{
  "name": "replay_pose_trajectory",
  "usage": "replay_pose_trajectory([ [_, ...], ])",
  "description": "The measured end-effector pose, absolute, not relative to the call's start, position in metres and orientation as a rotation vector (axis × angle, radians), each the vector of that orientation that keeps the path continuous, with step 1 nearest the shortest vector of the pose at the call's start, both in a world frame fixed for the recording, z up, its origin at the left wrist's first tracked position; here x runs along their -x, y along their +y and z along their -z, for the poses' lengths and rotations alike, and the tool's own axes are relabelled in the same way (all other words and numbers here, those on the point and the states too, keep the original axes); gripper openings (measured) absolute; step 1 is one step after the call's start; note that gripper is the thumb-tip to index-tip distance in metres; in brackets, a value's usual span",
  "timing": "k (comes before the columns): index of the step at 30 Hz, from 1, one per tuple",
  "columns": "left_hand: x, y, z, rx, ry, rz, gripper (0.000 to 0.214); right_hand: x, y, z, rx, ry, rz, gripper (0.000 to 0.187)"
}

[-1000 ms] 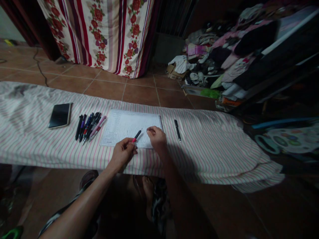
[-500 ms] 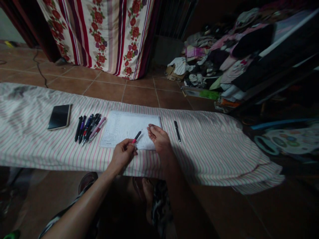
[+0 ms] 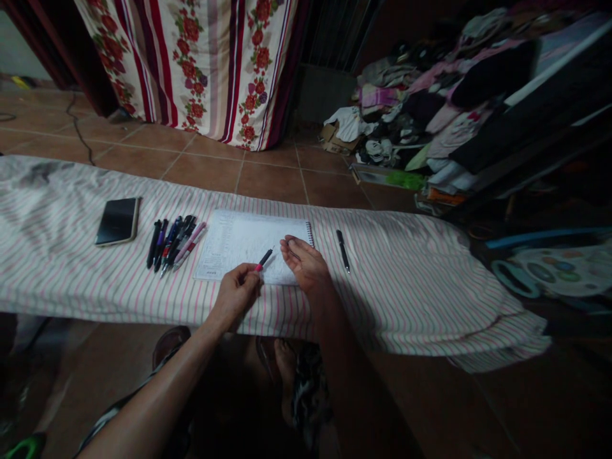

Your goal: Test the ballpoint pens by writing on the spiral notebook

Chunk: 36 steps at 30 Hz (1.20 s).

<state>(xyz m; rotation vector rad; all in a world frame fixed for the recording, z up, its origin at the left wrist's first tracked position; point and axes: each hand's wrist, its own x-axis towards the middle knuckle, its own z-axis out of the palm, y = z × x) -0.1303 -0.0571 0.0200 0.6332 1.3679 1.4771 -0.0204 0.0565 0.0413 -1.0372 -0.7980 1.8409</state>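
The left hand [image 3: 239, 287] is closed on a pink-and-black pen [image 3: 263, 259], pinching the barrel, likely to leave the dark end and its thin tip clear. That end slants toward the right hand [image 3: 306, 264], just beside it but apart. The right hand is loosely cupped, fingers nearly straight; whether it holds something small, I cannot tell. Both are over a spiral notebook [image 3: 239, 239], probably serving as a flat work surface. To its right, 1 black pen [image 3: 343, 252] lies alone on the cloth-covered bench [image 3: 406, 287]; to its left, bunched pens [image 3: 174, 242] seem grouped for easy reach, with a phone [image 3: 118, 220] beyond.
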Motion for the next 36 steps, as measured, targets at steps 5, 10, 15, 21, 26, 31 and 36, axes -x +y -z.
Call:
replay_pose_trajectory([
  [5, 0.130, -0.056, -0.020, -0.671, 1.382, -1.474, 0.036, 0.022, 0.055, -0.038, 1.012, -0.866, -1.858, 0.012],
  [10, 0.132, -0.054, -0.018, -0.660, 1.410, -1.485, 0.039, 0.021, 0.051, -0.040, 0.985, -0.900, -1.852, 0.015],
  [15, 0.131, -0.053, -0.013, -0.696, 1.412, -1.492, 0.036, 0.021, 0.047, -0.044, 0.994, -0.897, -1.844, 0.014],
  [21, 0.130, -0.053, -0.010, -0.713, 1.449, -1.483, 0.035, 0.022, 0.047, -0.045, 0.969, -0.932, -1.844, 0.014],
  [26, 0.129, -0.054, -0.014, -0.737, 1.507, -1.488, 0.034, 0.022, 0.046, -0.050, 0.989, -0.833, -1.920, 0.007],
  [31, 0.129, -0.053, -0.019, -0.769, 1.549, -1.463, 0.033, 0.023, 0.046, -0.051, 0.994, -0.764, -1.951, 0.007],
  [36, 0.127, -0.053, -0.021, -0.807, 1.589, -1.455, 0.035, 0.022, 0.048, -0.045, 0.982, -0.775, -1.969, 0.002],
])
